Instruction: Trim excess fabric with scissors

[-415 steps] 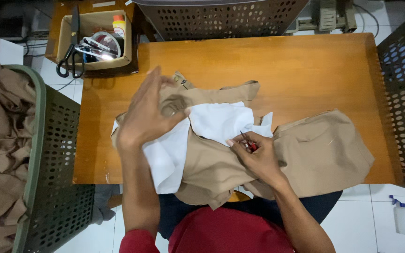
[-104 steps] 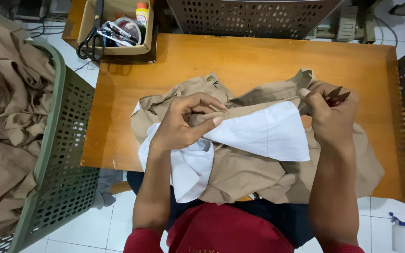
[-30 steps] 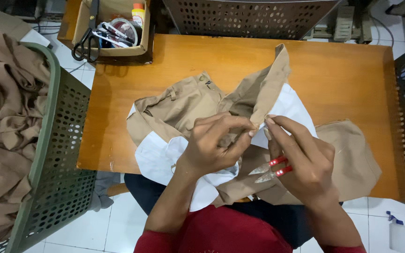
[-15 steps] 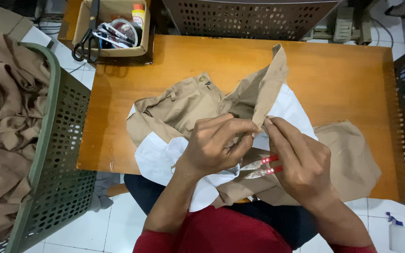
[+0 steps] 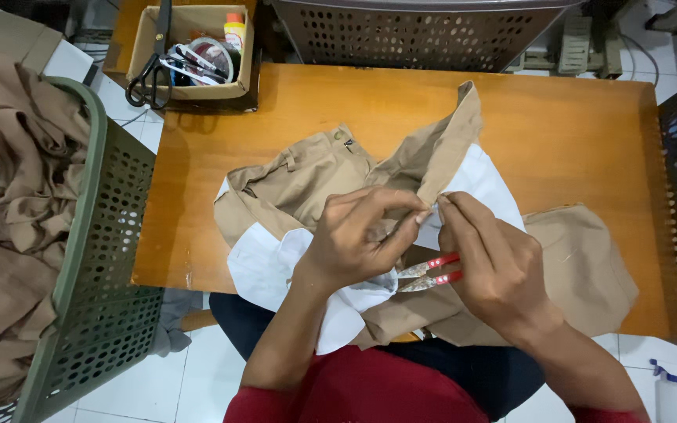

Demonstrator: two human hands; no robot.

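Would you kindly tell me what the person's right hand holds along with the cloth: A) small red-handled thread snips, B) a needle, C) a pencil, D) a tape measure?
A: the right hand keeps the red-handled thread snips tucked in its palm while its fingertips and the left hand pinch the edge of the tan garment.

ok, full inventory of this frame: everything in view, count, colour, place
table: 1, orange-brown wood, centre
trousers: 1, tan with white pocket lining, spread on the table, a flap lifted between both hands
thread snips: 1, red handles, metal blades, in the right hand
green basket: 1, perforated plastic, left of the table, full of tan garments
grey baskets: 2, perforated, one beyond the table, one at the right edge
cardboard box: 1, brown, top left, holds black scissors and small tools
spray bottle: 1, clear, on the floor bottom right
left hand: pinches the flap's edge
right hand: pinches the same edge, snips tucked in the palm
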